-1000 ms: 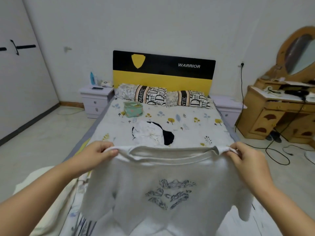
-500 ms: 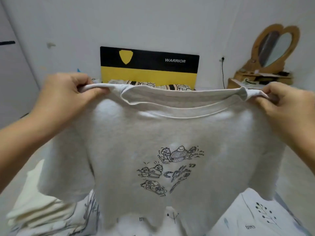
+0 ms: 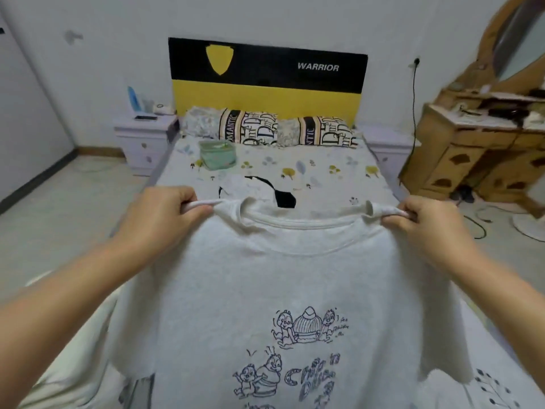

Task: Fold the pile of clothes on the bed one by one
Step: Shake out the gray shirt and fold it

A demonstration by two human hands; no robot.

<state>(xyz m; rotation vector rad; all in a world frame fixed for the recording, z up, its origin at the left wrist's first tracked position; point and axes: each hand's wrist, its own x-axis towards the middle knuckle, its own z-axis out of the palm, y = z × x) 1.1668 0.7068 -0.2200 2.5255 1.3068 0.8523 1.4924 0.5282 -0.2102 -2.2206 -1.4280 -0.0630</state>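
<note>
Grey cotton T-shirt [image 3: 283, 278] hangs in the air between the two hands, above the near end of the bed [image 3: 324, 172], with its printed front turned to the person. The left hand [image 3: 156, 219] pinches the left shoulder seam with curled fingers, and the right hand [image 3: 427, 222] pinches the right shoulder seam in the same way, so the neckline is stretched straight between them.

To do this step well, I think the hands should keep the shoulders level and at equal pull, so the cloth falls without a twist. Then the shirt can go down flat on the bed, probably with the print facing the sheet, and the hem should touch first so the body does not bunch. The sleeves should lie open to the sides before any fold begins.

The shirt is light grey with a ribbed round collar. On the chest there are dark line drawings of cartoon chipmunks and some letters; the lowest part of the print is cut by the frame. Both short sleeves hang loose under the hands. The fabric looks soft and a little thick, with few wrinkles.
</note>
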